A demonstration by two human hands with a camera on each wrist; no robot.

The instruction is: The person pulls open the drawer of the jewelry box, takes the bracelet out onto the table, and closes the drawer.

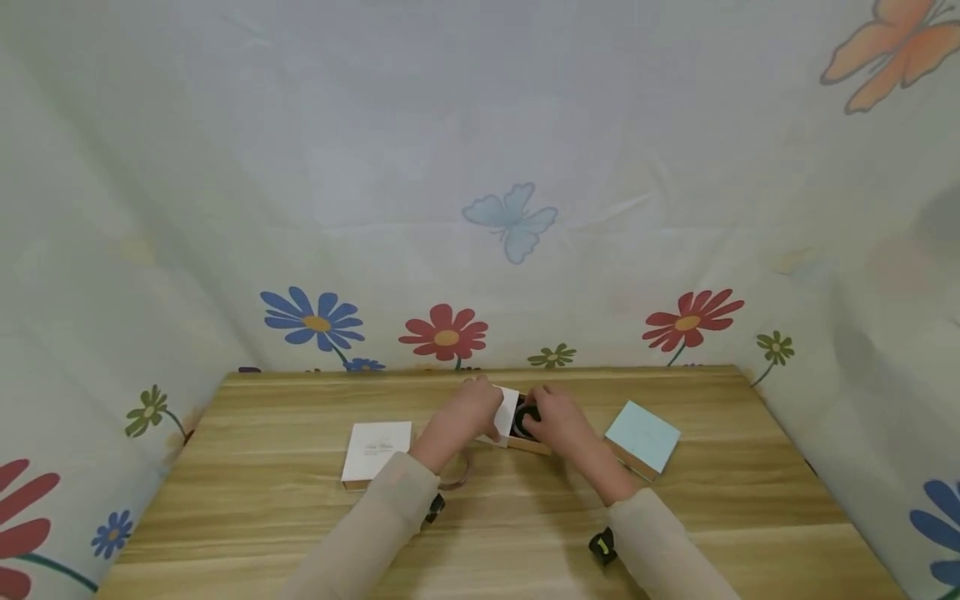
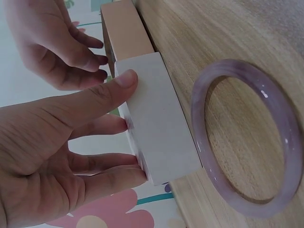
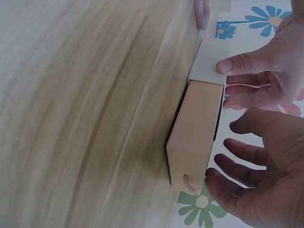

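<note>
My left hand [image 1: 467, 410] grips the white sleeve [image 2: 156, 114] of a small drawer box, thumb on its near side and fingers across the top. The peach-coloured drawer [image 3: 197, 114] is slid partly out to the right. Inside its dark interior, the head view shows a round dark shape with a paler rim [image 1: 525, 419], partly covered by fingers. My right hand [image 1: 558, 422] is over the drawer's open top, its fingers loosely bent and holding nothing visible. A glossy pale purple bangle [image 2: 199, 109] lies on the table in front of the sleeve.
A white box [image 1: 378, 446] with faint lettering lies on the wooden table [image 1: 285, 533] to the left. To the right sits a light blue box [image 1: 643, 437], turned at an angle. Behind the table hangs a floral cloth [image 1: 375, 167].
</note>
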